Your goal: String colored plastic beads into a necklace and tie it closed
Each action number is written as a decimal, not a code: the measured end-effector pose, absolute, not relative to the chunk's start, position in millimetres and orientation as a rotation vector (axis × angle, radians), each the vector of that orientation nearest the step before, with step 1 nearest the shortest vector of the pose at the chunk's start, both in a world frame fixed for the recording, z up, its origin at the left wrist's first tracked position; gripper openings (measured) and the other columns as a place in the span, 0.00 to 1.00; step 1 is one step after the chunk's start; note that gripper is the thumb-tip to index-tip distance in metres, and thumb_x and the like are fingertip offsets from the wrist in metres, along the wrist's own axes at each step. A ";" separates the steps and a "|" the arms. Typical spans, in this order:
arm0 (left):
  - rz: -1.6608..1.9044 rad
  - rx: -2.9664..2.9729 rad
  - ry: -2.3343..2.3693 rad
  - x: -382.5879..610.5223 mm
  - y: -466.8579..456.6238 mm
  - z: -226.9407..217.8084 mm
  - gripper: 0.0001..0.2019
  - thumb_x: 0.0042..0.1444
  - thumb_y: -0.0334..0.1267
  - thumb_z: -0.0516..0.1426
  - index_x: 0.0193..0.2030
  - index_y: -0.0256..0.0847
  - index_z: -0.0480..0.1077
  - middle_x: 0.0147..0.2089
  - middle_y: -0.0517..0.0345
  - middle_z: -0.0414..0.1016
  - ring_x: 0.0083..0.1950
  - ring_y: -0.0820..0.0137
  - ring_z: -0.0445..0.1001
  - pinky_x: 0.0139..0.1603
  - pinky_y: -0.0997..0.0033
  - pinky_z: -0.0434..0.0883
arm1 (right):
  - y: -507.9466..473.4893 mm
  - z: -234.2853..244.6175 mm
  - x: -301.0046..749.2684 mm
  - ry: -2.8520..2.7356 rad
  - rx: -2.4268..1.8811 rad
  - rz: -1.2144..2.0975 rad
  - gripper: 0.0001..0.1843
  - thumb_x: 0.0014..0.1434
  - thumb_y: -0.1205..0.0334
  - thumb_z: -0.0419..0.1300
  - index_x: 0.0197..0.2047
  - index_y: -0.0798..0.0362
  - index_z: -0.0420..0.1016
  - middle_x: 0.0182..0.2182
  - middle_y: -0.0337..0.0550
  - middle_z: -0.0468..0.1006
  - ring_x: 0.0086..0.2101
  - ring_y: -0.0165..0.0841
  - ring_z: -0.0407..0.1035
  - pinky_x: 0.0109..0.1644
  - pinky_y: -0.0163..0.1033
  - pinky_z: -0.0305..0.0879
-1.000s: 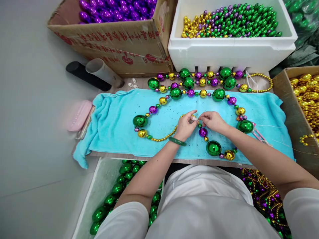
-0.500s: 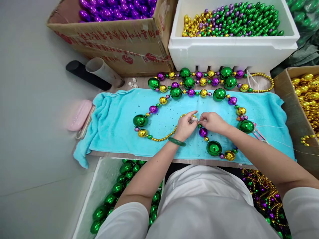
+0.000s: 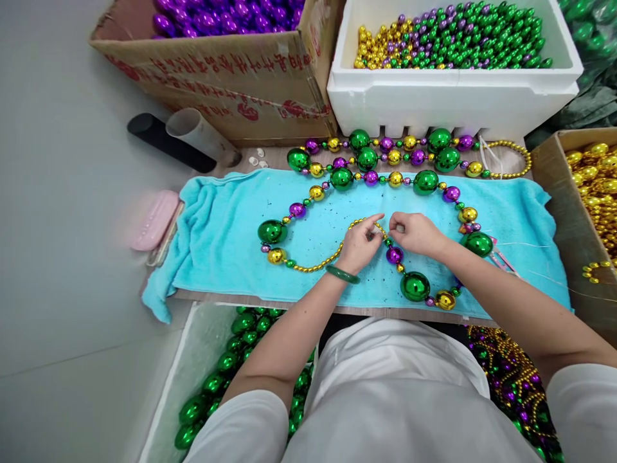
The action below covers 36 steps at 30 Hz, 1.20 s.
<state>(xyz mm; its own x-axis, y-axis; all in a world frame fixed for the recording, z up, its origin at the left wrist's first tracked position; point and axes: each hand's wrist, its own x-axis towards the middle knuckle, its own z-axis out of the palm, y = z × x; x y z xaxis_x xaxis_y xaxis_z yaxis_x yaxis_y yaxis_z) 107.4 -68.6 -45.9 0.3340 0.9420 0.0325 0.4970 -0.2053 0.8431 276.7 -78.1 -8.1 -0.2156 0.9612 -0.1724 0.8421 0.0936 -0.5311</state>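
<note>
A long bead necklace (image 3: 342,180) of big green, gold and purple balls lies in a loop on a turquoise towel (image 3: 222,238). My left hand (image 3: 359,244), with a green bangle on the wrist, pinches the thin gold-bead end of the strand. My right hand (image 3: 417,233) pinches the other end, just above a purple ball (image 3: 394,254) and a big green ball (image 3: 415,286). The two pinches almost touch at the loop's middle. What lies between the fingertips is too small to see.
A cardboard box of purple beads (image 3: 226,45) and a white foam box of mixed beads (image 3: 453,71) stand behind the towel. A box of gold beads (image 3: 595,186) is at right. A bin of green balls (image 3: 216,379) sits below left. A pink case (image 3: 152,220) lies at left.
My hands have stayed at the same spot, with the fingertips shifting slightly on the strand ends. The view has tilted a little.
</note>
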 end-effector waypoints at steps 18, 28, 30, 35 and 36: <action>0.722 1.988 1.250 106.3 -72.7 -39.8 0.23 0.54 0.29 0.55 0.58 0.42 0.68 0.34 0.59 0.77 0.38 0.70 0.71 0.47 0.68 0.68 | -63.4 -18.0 279.4 -1.937 -1.596 1.232 0.07 0.49 0.68 0.56 0.30 0.58 0.76 0.21 0.34 0.68 0.24 0.26 0.57 0.30 0.32 0.53; 0.682 2.087 1.346 108.9 -74.2 -43.7 0.16 0.54 0.30 0.56 0.50 0.39 0.74 0.38 0.54 0.79 0.42 0.66 0.74 0.48 0.65 0.69 | -68.5 -23.2 275.9 -1.896 -1.536 1.189 0.08 0.49 0.68 0.54 0.30 0.57 0.74 0.22 0.35 0.69 0.25 0.26 0.59 0.32 0.32 0.54; 0.676 2.141 1.349 109.2 -74.4 -45.4 0.12 0.54 0.31 0.55 0.44 0.40 0.75 0.40 0.53 0.79 0.44 0.65 0.74 0.49 0.63 0.69 | -69.7 -23.0 274.9 -1.895 -1.559 1.183 0.07 0.50 0.67 0.55 0.30 0.57 0.75 0.22 0.35 0.70 0.25 0.27 0.59 0.32 0.32 0.54; 0.699 2.183 1.343 109.5 -75.1 -47.6 0.08 0.56 0.31 0.54 0.38 0.41 0.75 0.38 0.53 0.79 0.43 0.64 0.74 0.49 0.62 0.69 | -68.2 -20.8 275.4 -1.827 -1.639 1.240 0.06 0.51 0.66 0.57 0.29 0.57 0.75 0.19 0.34 0.68 0.23 0.26 0.60 0.29 0.32 0.54; 0.708 2.190 1.331 109.5 -75.2 -47.4 0.08 0.57 0.31 0.54 0.37 0.40 0.75 0.38 0.54 0.79 0.43 0.65 0.74 0.49 0.62 0.69 | -67.0 -20.3 275.8 -1.780 -1.662 1.260 0.06 0.51 0.67 0.57 0.29 0.57 0.75 0.18 0.34 0.68 0.22 0.26 0.60 0.28 0.32 0.55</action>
<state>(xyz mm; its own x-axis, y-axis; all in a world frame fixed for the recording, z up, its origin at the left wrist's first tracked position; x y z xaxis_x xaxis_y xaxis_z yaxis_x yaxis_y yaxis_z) 109.5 -75.2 -47.4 0.3939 0.9012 0.1810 0.6539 -0.4131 0.6338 275.8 -67.0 -20.3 -0.2157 0.9347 -0.2825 0.5770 -0.1114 -0.8091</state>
